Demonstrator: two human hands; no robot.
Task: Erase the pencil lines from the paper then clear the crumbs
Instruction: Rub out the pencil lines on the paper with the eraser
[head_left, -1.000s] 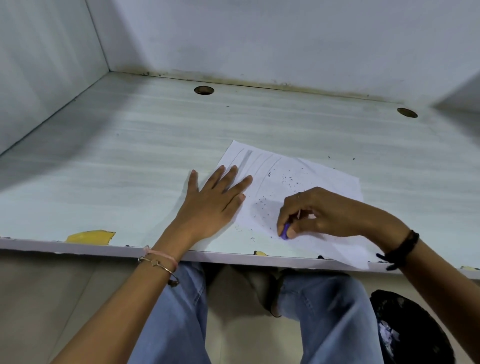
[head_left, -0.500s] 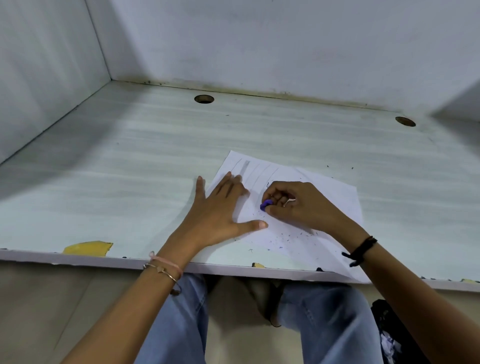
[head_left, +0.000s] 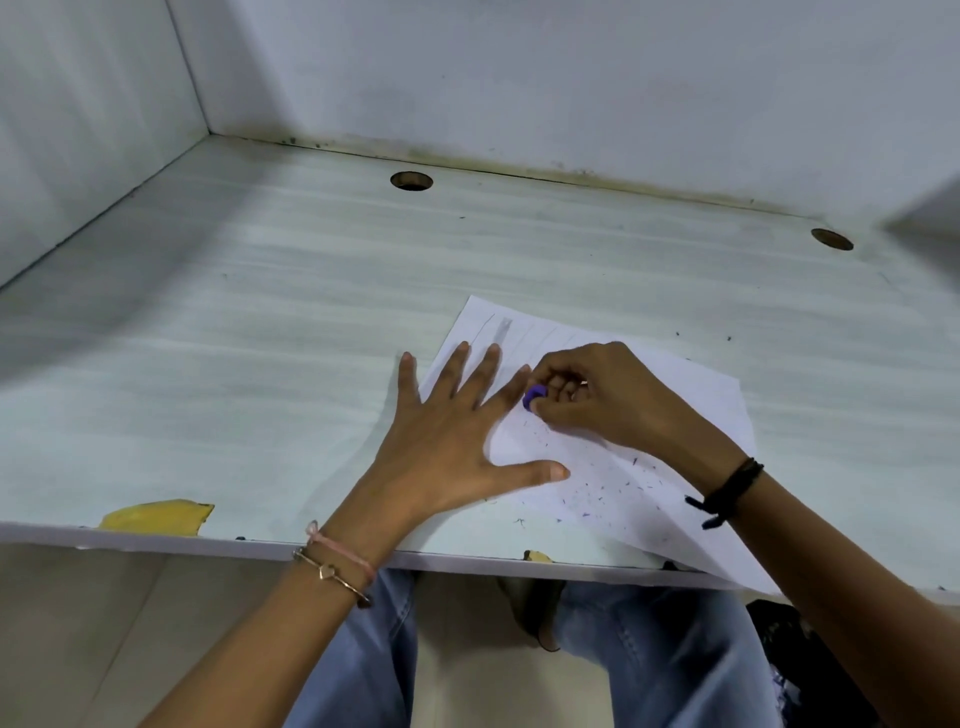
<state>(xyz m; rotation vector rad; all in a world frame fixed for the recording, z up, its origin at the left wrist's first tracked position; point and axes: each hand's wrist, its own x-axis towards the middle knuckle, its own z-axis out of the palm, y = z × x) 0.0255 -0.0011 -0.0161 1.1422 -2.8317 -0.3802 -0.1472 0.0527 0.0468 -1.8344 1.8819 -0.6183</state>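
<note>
A white sheet of paper (head_left: 691, 410) lies skewed near the desk's front edge, its near right corner hanging over the edge. Faint pencil lines (head_left: 498, 332) show at its far left corner. My left hand (head_left: 452, 441) lies flat, fingers spread, pressing the sheet's left side. My right hand (head_left: 602, 400) pinches a small purple eraser (head_left: 534, 397) against the paper, just right of my left fingertips. Dark eraser crumbs (head_left: 608, 493) are scattered over the sheet's near part, below my right hand.
The pale desk (head_left: 260, 322) has two round cable holes (head_left: 411, 181) (head_left: 831, 239) near the back wall. Walls close in at the left and back. A yellow chipped patch (head_left: 156, 514) marks the front edge. A few crumbs (head_left: 701, 335) lie beyond the sheet.
My right hand has carried the eraser from the sheet's near part up toward the pencil lines at its far left. My left hand has spread its thumb out over the paper.
</note>
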